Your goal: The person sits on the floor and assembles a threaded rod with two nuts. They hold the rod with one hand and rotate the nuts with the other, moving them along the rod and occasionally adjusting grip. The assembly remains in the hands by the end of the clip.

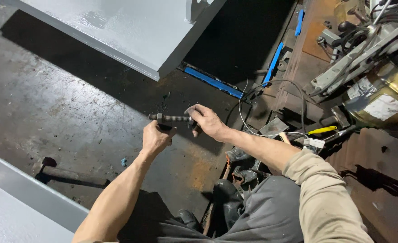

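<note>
Head view: both hands (156,137) (208,120) hold threaded rod (174,118) above floor (59,108).

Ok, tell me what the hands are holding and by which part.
Both hold one dark threaded rod, level above the floor. The left hand grips it near the nutted end; the right hand grips the other end.

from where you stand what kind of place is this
Probably a metal workshop: both hands, left hand and right hand, hold a threaded rod over a stained dark floor, with grey painted steel panels and a rusty workbench.
</note>
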